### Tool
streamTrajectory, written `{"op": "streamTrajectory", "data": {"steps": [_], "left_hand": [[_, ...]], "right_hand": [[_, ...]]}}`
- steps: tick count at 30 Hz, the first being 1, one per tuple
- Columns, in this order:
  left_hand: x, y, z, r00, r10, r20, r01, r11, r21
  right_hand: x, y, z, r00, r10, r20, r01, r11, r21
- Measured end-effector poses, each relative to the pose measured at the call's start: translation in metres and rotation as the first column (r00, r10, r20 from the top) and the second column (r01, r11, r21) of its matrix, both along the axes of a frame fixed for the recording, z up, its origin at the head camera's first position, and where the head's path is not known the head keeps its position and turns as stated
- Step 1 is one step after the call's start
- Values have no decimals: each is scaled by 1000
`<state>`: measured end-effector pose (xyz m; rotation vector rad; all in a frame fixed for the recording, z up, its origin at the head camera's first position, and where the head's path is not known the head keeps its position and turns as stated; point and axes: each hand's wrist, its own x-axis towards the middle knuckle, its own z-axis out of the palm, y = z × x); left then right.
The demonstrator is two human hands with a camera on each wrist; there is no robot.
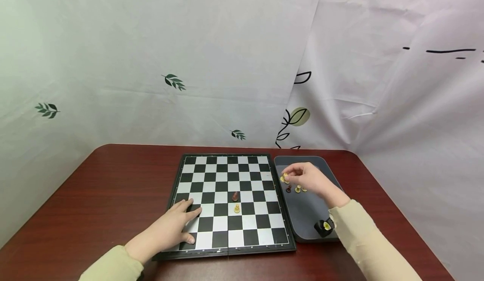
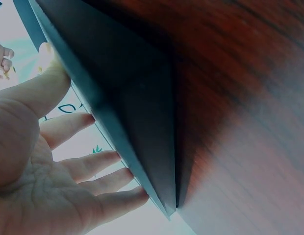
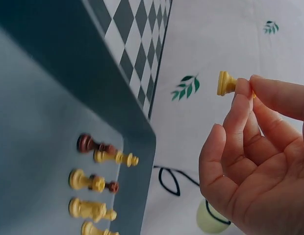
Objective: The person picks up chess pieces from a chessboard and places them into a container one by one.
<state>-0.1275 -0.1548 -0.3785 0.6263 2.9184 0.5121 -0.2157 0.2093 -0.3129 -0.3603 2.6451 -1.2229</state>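
My right hand [image 1: 309,179] is over the far part of a grey tray [image 1: 308,216]. Between thumb and fingertips it pinches a pale yellow chess piece [image 3: 225,84], base outward, its upper part hidden by the fingers. My left hand [image 1: 168,229], fingers spread, rests at the near left edge of the black-and-white chessboard [image 1: 260,220]; the left wrist view shows its fingertips along the board's rim. A brown chess piece [image 1: 235,196] and a yellow pawn [image 1: 237,208] stand near the middle of the board, one behind the other.
Several yellow and brown chess pieces, among them a yellow one [image 3: 86,180] and a dark brown one [image 3: 88,143], stand in the tray. A small black object [image 1: 322,228] with a yellow patch shows beside my right sleeve. Patterned white cloth [image 1: 211,62] hangs behind the reddish-brown table [image 1: 109,188].
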Motion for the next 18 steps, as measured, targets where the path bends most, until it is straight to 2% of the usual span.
{"op": "streamTrajectory", "data": {"steps": [11,18], "left_hand": [[0,0,0,1000,7,7,-7,1000,1],[0,0,1,1000,3,2,-3,1000,1]], "right_hand": [[-11,28,-3,999,-11,-32,11,1000,12],[-19,46,-12,999,-16,-45,16,1000,15]]}}
